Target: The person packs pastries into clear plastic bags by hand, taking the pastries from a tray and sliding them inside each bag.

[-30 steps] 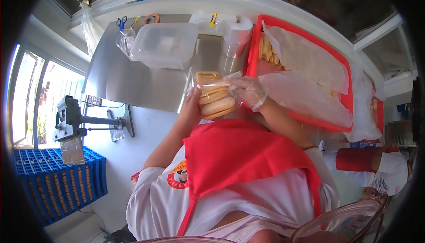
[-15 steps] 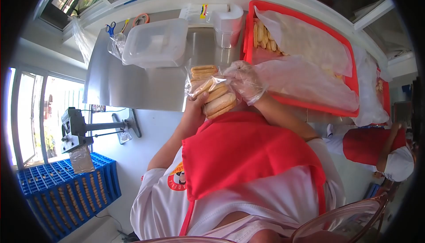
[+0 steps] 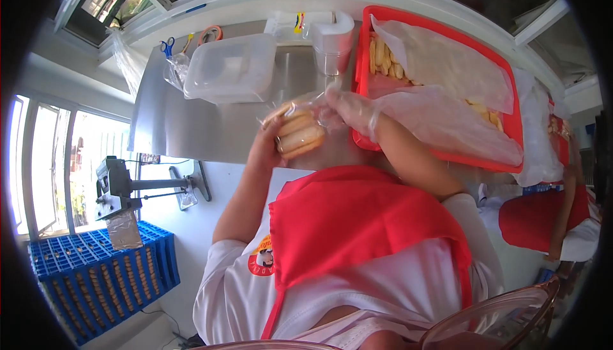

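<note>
My left hand (image 3: 263, 144) is closed around a clear plastic bag of ladyfinger biscuits (image 3: 300, 135), above the near edge of the steel table (image 3: 191, 130). Several pale golden biscuits show through the film. My right hand (image 3: 353, 109), in a clear plastic glove, grips the loose end of that bag, its fingers together and slightly blurred. Right of it stands a red tray (image 3: 363, 56) with more ladyfingers (image 3: 384, 58), partly covered by white paper sheets (image 3: 440, 120).
A translucent plastic box (image 3: 231, 72) and a white-and-clear cylindrical stack (image 3: 333, 44) stand toward the back. Scissors (image 3: 167, 47) and a tape roll (image 3: 211, 35) lie at the far left. Blue crates (image 3: 105, 280) and a grey machine (image 3: 117, 187) are at left; a co-worker (image 3: 539, 216) is at right.
The bag has shifted slightly left and its biscuits are bunched together in my left hand. My right hand has drawn the bag's end out to the right. The co-worker has moved.
</note>
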A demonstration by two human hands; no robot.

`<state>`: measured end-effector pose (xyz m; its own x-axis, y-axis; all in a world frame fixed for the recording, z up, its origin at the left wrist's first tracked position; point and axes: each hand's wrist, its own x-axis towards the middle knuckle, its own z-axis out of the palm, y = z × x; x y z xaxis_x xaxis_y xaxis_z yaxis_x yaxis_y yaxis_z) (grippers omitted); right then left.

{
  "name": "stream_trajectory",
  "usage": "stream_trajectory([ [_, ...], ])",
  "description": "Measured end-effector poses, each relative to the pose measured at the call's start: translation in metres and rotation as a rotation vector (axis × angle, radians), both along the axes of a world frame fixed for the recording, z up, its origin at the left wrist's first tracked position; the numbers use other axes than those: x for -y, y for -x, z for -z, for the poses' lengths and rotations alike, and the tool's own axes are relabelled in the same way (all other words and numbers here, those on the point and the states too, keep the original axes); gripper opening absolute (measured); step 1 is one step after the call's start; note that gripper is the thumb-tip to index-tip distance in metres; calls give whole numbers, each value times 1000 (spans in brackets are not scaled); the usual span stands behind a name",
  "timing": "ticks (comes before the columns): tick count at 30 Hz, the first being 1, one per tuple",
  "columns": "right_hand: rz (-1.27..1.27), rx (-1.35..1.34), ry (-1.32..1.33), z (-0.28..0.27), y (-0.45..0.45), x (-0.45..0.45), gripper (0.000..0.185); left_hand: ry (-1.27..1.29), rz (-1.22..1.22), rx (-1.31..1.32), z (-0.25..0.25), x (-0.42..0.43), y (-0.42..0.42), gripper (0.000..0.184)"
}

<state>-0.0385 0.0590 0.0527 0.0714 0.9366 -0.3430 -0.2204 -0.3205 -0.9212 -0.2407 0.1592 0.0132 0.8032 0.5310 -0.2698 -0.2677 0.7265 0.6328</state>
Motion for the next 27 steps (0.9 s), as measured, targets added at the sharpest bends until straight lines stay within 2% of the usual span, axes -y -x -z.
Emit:
stream_trajectory([
  [2, 84, -193, 119, -8, 3, -11, 28, -75, 69, -130, -2, -25, -7, 45],
  [4, 138, -48, 71, -14, 11, -20, 33, -153, 103, -215, 0, -45, -15, 48],
  [5, 162, 197, 75, -21, 18, -20, 33, -191, 122, -258, 3, -52, -18, 50],
  [8, 163, 64, 317, 16, 15, -36, 33, -388, 16, -348, 29, -62, -27, 58],
  [11, -104, 992, 259, 16, 7, -42, 29, -749, -39, -646, 43, -53, -32, 67],
  [14, -318, 1234, 320, 17, 6, -48, 35, -1178, -241, -893, 42, -41, -30, 71],
  [15, -274, 1214, 315, 18, 7, -46, 35, -1235, -312, -945, 38, -34, -29, 66],
  [18, -141, 1151, 297, 23, 11, -39, 34, -1821, -485, -905, 30, -14, -26, 58],
  [20, -56, 1102, 285, 34, 15, -37, 33, -1916, -103, -1034, 23, 4, -32, 56],
  [22, -100, 1137, 290, 35, 17, -34, 32, -1947, 237, -1092, 19, 14, -37, 58],
  [24, -199, 1220, 277, 22, 18, -31, 31, -1954, 278, -1106, 15, 14, -40, 61],
  [26, -364, 1348, 243, -15, 21, -24, 30, -1961, 301, -1085, 14, 10, -39, 62],
  [27, -289, 1367, 179, -21, 16, -21, 33, -1971, 323, -1090, 12, 10, -39, 62],
])
